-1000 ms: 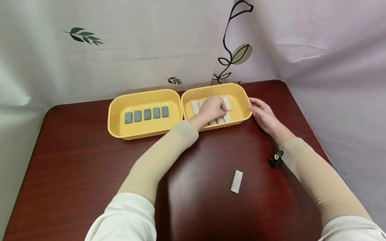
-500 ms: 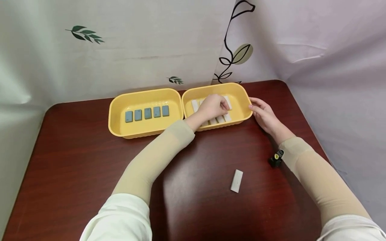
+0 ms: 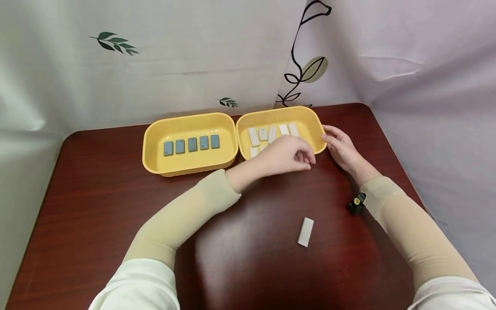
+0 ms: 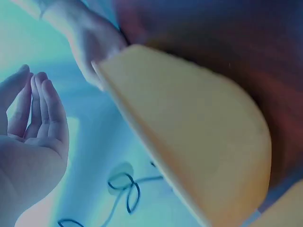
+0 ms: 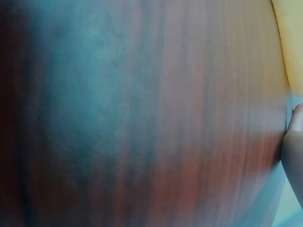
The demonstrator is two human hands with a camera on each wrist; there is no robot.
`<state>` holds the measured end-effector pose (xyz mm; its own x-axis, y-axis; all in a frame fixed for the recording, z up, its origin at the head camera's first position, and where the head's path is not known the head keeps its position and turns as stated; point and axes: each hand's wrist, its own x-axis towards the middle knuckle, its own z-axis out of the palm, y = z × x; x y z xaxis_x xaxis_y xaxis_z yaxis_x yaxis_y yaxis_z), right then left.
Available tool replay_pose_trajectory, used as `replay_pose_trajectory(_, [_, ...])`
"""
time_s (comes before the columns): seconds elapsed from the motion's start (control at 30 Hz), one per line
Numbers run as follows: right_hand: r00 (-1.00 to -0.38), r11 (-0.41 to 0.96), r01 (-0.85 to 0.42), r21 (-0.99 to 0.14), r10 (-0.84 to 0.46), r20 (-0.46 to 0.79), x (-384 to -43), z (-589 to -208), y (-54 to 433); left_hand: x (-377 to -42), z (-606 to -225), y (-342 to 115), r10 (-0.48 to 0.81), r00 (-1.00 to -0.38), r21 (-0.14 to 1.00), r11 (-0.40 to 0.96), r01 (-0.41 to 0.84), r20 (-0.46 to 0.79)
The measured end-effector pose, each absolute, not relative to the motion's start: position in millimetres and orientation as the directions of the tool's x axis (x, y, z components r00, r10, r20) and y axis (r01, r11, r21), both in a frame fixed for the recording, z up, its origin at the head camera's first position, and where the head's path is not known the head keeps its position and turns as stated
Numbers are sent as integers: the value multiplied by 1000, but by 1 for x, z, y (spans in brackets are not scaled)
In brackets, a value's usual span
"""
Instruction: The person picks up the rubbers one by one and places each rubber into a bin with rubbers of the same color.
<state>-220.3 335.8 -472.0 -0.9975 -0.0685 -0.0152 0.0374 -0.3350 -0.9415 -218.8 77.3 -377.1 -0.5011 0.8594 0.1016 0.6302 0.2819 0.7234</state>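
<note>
My left hand [image 3: 284,155] hovers over the front edge of the right yellow tray [image 3: 267,115]. Its fingers are loosely bent and hold nothing, as the left wrist view also shows. Inside that tray lie white rectangular blocks [image 3: 272,134] in two rows; my left hand hides part of the front row. My right hand [image 3: 342,150] touches the tray's right end from outside, thumb and fingertips against the rim. One more white block [image 3: 305,232] lies on the table in front. The right wrist view catches only a bit of the right hand [image 5: 294,142] beside the tray.
A second yellow tray [image 3: 186,167] stands against the first on the left, holding a row of several blue-grey blocks [image 3: 192,144]. Both sit on a dark red wooden table [image 3: 104,202]. Fabric walls [image 3: 186,56] close off its back and sides.
My left hand has lifted out of the right tray and drawn back toward its front edge, uncovering more white blocks. The right hand has stayed at the tray's end.
</note>
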Motion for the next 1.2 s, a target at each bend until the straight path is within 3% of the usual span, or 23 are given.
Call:
replay_pose_trajectory(0.27, [-998,-320,45,-946,-66,-25,-220,-472,337,-180,-406,80,926,-376,694,253,674,28])
replay_pose_trajectory(0.73, [-998,-295,54,-954,-60,-38,-221,-469,336,-152,-443,83,951,-267,631,305,713,-157])
replay_pose_trajectory(1.2, [-998,-299,57,-953,-52,-43,-220,-470,337,-136,-452,88,956,-224,477,288,831,-188])
